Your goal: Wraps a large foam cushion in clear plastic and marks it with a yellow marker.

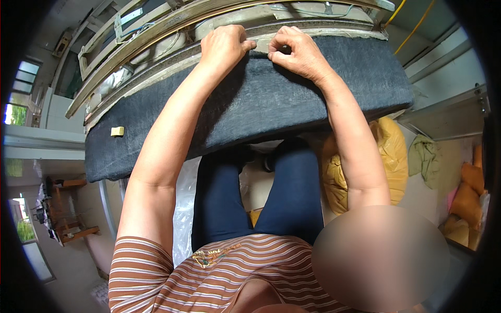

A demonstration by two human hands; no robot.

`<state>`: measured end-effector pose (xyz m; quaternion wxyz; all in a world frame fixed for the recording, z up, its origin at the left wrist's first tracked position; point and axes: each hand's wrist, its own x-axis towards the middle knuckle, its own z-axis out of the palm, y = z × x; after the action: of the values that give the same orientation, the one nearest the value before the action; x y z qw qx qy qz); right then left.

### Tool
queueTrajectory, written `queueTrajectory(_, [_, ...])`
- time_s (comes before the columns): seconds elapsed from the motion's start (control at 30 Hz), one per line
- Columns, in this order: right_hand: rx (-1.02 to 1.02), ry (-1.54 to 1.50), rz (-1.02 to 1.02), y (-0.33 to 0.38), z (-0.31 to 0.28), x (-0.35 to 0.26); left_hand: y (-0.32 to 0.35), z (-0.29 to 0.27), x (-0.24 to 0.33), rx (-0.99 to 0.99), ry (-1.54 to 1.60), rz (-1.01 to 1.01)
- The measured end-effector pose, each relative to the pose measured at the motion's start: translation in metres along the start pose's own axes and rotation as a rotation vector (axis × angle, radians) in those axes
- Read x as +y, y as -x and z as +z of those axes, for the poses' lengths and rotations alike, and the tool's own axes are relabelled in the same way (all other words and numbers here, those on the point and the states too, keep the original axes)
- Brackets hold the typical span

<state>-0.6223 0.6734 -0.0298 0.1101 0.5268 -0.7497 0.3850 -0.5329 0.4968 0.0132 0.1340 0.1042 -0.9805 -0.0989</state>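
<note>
Both arms reach forward over a long dark cloth-covered board [245,112] that lies across my knees' far side. At its far edge my left hand [223,49] is closed, its thumb and forefinger pressed together and pointing right. Facing it, a short gap away, my right hand [300,55] pinches with thumb and forefinger bent into a ring. Whatever sits between the fingertips is too small to make out. Just beyond the hands runs a long narrow metal rail [344,24] on a machine frame. A small pale yellow block [117,131] rests on the board's left part.
Long wooden bars [112,68] curve along the machine behind the board. A yellow plastic bag [394,156] stands below the board at right, near a green cloth [425,160]. Clear plastic sheeting [183,214] lies beside my left leg. Yellow cords [415,26] hang at the far right.
</note>
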Motion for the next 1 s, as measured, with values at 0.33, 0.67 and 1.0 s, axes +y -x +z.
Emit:
queueTrajectory(0.33, [-0.081, 0.019, 0.150, 0.004, -0.007, -0.005, -0.025, 0.006, -0.011, -0.221, 0.021, 0.001])
queueTrajectory(0.67, [-0.084, 0.022, 0.200, 0.006, -0.009, -0.006, -0.021, -0.007, -0.005, -0.208, -0.190, -0.034])
queueTrajectory(1.0, [-0.083, 0.043, 0.200, 0.006, -0.007, -0.006, -0.025, -0.009, -0.013, -0.309, -0.006, -0.021])
